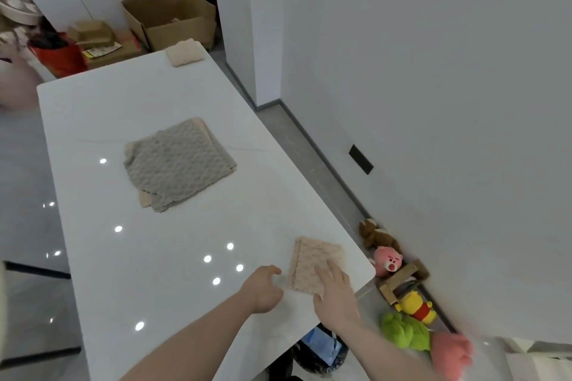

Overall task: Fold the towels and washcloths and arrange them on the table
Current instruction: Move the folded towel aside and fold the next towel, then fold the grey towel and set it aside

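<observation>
A folded peach washcloth (312, 260) lies near the front right corner of the white table (148, 257). My right hand (335, 291) lies flat on its near edge with fingers straight. My left hand (263, 289) rests on the table just left of that cloth, fingers loosely curled and holding nothing. In the middle of the table sits a pile of unfolded cloths, a grey one (179, 164) on top and peach edges showing beneath. A folded cream towel (184, 52) sits at the far edge.
Several plush toys (402, 303) and a wooden piece lie on the floor along the right wall. Cardboard boxes (170, 20) and a red bag (60, 56) stand beyond the table's far end. A dark bag (318, 353) sits below the front edge.
</observation>
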{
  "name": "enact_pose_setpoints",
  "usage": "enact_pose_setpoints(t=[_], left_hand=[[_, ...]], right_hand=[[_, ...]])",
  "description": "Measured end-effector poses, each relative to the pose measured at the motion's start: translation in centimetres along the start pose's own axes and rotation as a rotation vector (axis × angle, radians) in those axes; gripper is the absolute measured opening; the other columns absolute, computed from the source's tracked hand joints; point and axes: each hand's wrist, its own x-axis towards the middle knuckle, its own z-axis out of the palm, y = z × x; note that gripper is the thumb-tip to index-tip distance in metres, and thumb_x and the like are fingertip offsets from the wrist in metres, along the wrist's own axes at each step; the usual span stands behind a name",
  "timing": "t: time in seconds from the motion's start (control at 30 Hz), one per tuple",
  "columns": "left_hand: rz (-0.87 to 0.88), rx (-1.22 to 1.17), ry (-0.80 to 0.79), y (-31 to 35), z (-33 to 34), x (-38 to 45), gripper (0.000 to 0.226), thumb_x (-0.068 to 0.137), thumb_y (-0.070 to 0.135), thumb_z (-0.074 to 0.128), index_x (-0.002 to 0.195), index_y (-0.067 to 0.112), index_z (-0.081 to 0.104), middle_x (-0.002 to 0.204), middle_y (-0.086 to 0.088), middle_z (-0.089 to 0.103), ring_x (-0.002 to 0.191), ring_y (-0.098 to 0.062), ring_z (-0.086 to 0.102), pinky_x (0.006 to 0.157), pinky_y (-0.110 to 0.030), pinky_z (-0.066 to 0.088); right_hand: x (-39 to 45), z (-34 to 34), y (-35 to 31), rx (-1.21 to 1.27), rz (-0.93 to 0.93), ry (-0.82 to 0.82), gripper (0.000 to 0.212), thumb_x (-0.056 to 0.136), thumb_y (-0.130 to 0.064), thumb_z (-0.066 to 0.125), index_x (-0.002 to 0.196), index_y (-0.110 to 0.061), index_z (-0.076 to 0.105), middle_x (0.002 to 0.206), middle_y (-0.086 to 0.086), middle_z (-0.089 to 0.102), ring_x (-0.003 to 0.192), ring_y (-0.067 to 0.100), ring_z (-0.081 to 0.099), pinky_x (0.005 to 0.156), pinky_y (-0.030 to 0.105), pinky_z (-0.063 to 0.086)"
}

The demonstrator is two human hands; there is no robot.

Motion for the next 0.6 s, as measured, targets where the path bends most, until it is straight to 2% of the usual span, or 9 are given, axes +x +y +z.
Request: enact_pose_setpoints(t=[0.13,0.23,0.33,0.47,0.6], left_hand=[[-0.010,-0.002,0.047,-2.0,-1.3,-1.5,0.057,0.090,0.020,0.055,0.146,0.025,0.047,0.157,0.003,0.035,0.136,-0.019,0.047,0.096,-0.024,0.044],[-0.013,-0.011,0.101,-4.2,-2.8,-3.0,0.053,0.091,0.020,0.056,0.143,0.028,0.050,0.154,0.007,0.038,0.133,-0.017,0.048,0.096,-0.024,0.046],[-0.029,-0.027,0.149,-6.9,-4.6,-4.8,0.050,0.090,0.020,0.057,0.140,0.028,0.053,0.149,0.008,0.042,0.119,-0.011,0.049,0.096,-0.025,0.047],[-0.032,-0.026,0.190,-10.4,-6.7,-6.7,0.049,0.089,0.021,0.057,0.137,0.030,0.054,0.146,0.009,0.046,0.115,-0.009,0.051,0.101,-0.027,0.047],[0.009,-0.020,0.174,-13.2,-8.7,-8.5,0.048,0.090,0.020,0.056,0.137,0.029,0.053,0.144,0.010,0.045,0.117,-0.010,0.051,0.102,-0.027,0.048]], right_hand=[[0.7,0.9,-1.4,0.037,0.056,-0.111,0.074,0.093,-0.027,0.053,0.161,-0.031,0.024,0.171,-0.002,0.003,0.156,0.029,0.008,0.124,0.040,0.025],[1.0,1.5,-1.6,-0.006,0.071,-0.114,0.077,0.092,-0.026,0.053,0.161,-0.025,0.021,0.170,0.001,0.003,0.155,0.030,0.007,0.124,0.039,0.023],[1.1,1.7,-1.5,-0.029,0.081,-0.112,0.080,0.091,-0.024,0.052,0.162,-0.023,0.016,0.170,0.002,0.000,0.155,0.031,0.005,0.125,0.039,0.021],[0.5,1.7,-2.5,-0.057,0.106,-0.057,0.081,0.089,-0.024,0.053,0.162,-0.025,0.017,0.170,0.002,0.002,0.155,0.030,0.009,0.122,0.042,0.025],[-2.0,3.6,-5.9,-0.002,0.092,0.061,0.077,0.094,-0.027,0.054,0.162,-0.025,0.018,0.170,0.002,0.004,0.156,0.027,0.007,0.125,0.039,0.021]])
